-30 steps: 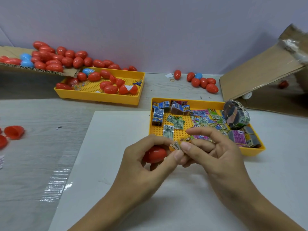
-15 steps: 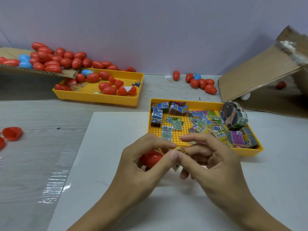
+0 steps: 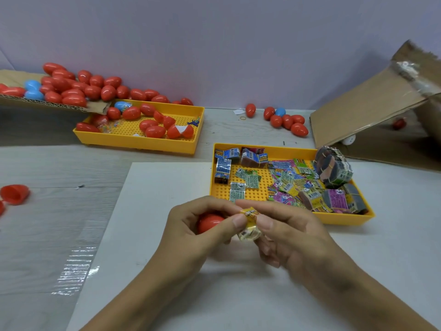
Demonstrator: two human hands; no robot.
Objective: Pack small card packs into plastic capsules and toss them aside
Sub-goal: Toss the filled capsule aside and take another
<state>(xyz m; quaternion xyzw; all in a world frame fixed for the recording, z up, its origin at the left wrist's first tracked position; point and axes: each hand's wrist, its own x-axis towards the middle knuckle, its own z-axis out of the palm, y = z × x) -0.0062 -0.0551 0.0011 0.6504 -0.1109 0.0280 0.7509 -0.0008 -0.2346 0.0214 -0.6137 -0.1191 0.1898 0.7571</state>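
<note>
Pinched between left thumb and right fingertips: a small yellow card pack [image 3: 249,219], half folded. Cupped in the curled left hand [image 3: 205,225], a red capsule [image 3: 210,222]; right hand [image 3: 286,235] closed on the pack. Behind, yellow tray of packs [image 3: 343,218]. Best folded tighter, then pushed squarely into the capsule's mouth.

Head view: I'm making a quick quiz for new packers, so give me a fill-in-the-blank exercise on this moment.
1. The left hand holds a ____ capsule.
2. Both hands pinch a small card pack; the right hand is on its ____ side.
3. The loose card packs lie in a ____ tray.
4. Among the capsules by the back wall, one is ____.

Missing words: red; right; yellow; blue
</note>
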